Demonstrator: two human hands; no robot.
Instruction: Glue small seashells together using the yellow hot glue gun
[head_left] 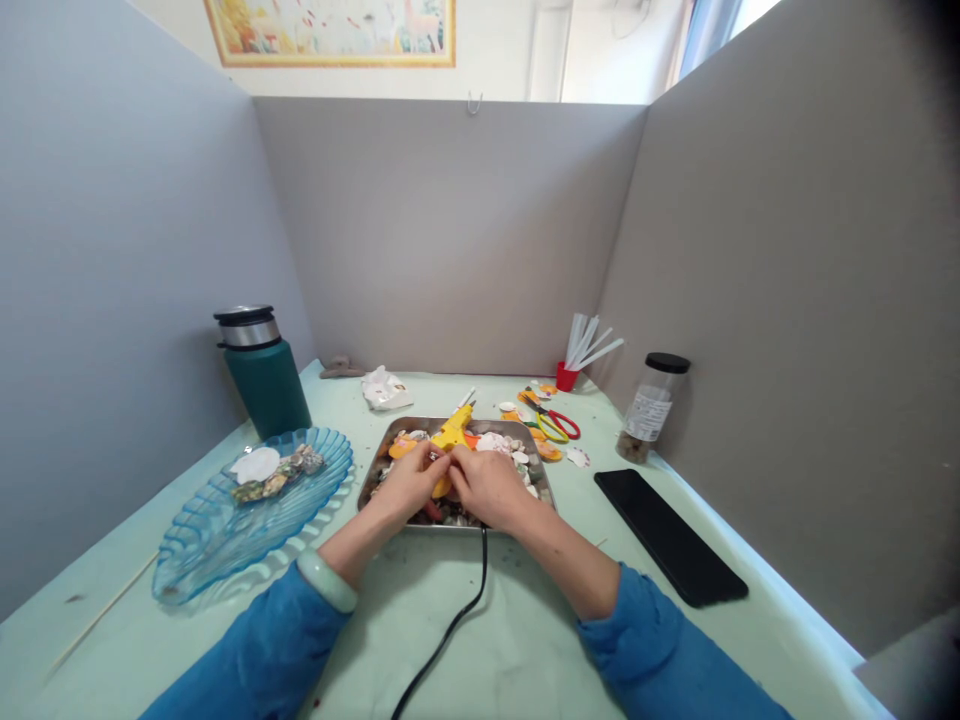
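Observation:
My left hand (411, 482) and my right hand (489, 484) meet over a metal tray (381, 440) filled with shells and small stones. Both have bent fingers pinched together at the tips. Something small and dark shows at the left fingertips, too small to name; whatever the right fingers pinch is hidden. A yellow hot glue gun (454, 428) lies on the tray just beyond my fingers, its nozzle pointing away and its handle partly covered by my hands. From the tray's near edge a black cord (466, 606) runs toward me.
At left are a blue shell-shaped plate (225, 545) with shell pieces, a green bottle (268, 388) and a thin stick (105, 613). Scissors (556, 424), a red cup (567, 377) of glue sticks, a jar (649, 410) and a black phone (670, 535) occupy the right. Grey partitions (450, 230) enclose the table.

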